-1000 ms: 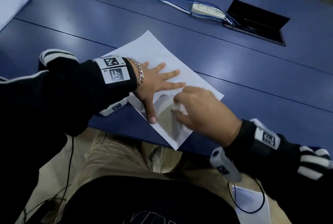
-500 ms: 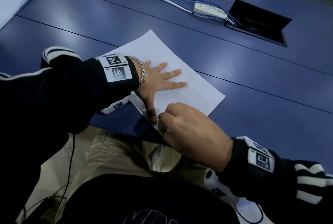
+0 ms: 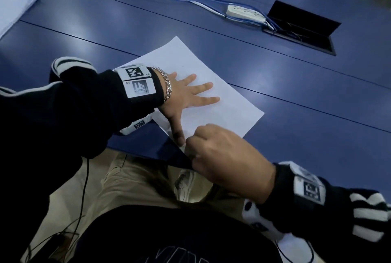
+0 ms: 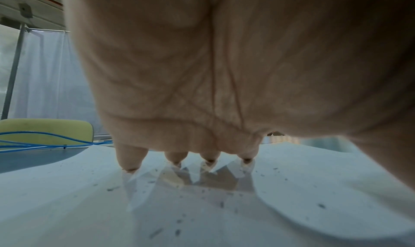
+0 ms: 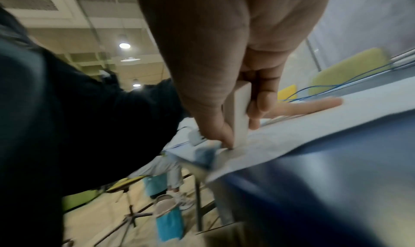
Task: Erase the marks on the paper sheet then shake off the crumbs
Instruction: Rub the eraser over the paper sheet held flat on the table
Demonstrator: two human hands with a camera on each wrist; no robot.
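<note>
My head view is dim and bluish, with soft ceiling glare smeared across the counter [image 3: 275, 97] and straight seams bowing toward the edges. The right wrist picture is motion-blurred nearly everywhere, ceiling lamps [image 5: 125, 45] glowing overhead. On the left wrist, the palm looms soft and unfocused, casting faceted shadows on the paper sheet [image 4: 202, 206].

Near corner of the paper sheet [image 3: 222, 102] hidden under the right hand [image 3: 224, 157]; eraser [image 5: 241, 116] motion-blurred.

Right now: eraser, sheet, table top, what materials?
Eraser: white matte block, likely rubber or vinyl, pinched by the right hand. Paper sheet: thin matte white paper, dotted with crumbs. Table: blue with soft glare, probably laminate.
</note>
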